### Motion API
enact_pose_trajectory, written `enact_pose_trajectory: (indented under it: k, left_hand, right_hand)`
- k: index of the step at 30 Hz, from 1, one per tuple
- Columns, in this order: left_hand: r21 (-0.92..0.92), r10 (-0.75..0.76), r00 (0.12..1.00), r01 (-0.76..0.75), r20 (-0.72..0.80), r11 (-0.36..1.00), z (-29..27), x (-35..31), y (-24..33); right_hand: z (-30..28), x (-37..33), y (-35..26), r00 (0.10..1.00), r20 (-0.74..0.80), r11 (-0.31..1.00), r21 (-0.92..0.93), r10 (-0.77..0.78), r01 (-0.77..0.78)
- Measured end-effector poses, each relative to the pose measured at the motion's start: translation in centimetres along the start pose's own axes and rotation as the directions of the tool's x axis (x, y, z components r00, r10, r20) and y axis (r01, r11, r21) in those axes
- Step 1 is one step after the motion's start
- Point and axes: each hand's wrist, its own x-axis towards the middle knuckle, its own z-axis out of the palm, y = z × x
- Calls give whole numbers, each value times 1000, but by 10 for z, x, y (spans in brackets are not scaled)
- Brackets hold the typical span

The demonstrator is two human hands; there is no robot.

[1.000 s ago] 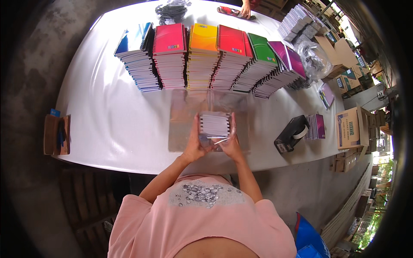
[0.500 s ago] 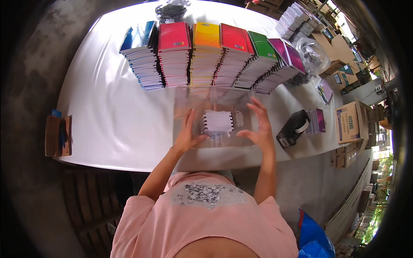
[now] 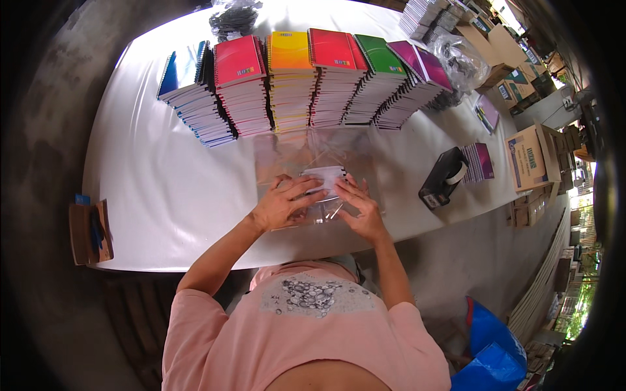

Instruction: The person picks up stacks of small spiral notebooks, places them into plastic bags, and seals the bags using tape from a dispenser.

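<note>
A small stack of white-paged spiral notebooks [image 3: 324,176] stands in front of me, in the middle of a clear plastic sheet [image 3: 274,153]. Curled against the stack's near left side are the fingers of my left hand [image 3: 280,203]. My right hand [image 3: 360,207] grips the right side, its fingertips at the bound edge. Both hands hold the stack between them, and their fingers cover its lower part. Crumpled clear film shows between the hands; whether the fingers also pinch it, I cannot tell.
Tall rows of spiral notebooks in blue, pink, yellow, red, green and purple [image 3: 287,98] line the table's far side. A black tape dispenser [image 3: 442,179] stands at the right beside purple notebooks [image 3: 479,161]. Cardboard boxes [image 3: 527,159] lie beyond; a brown holder [image 3: 90,231] sits at the left edge.
My hands, spread apart on either side of the stack before, have come together and closed on it. The view has shifted slightly.
</note>
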Motion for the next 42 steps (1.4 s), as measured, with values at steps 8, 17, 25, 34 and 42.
enact_pose_trajectory:
  k: [8, 17, 25, 34, 42]
  left_hand:
    - [-121, 86, 992, -97, -92, 988, -15, 3, -1]
    - [-847, -416, 889, 365, 193, 387, -4, 62, -54]
    - [-233, -20, 817, -141, -577, 962, -67, 52, -25]
    - [56, 38, 999, -39, 18, 998, -26, 15, -16]
    - [38, -6, 996, 2, 93, 999, -30, 23, -12]
  right_hand:
    - [-5, 20, -4, 982, 124, 941, -290, -146, 176]
    - [-2, 20, -4, 966, 77, 860, -442, -247, 255]
    - [0, 17, -6, 978, 31, 867, -458, -204, 196]
    - [-85, -25, 26, 665, -701, 959, 100, 258, -267]
    - [-162, -80, 149, 151, -515, 498, 648, 844, -576]
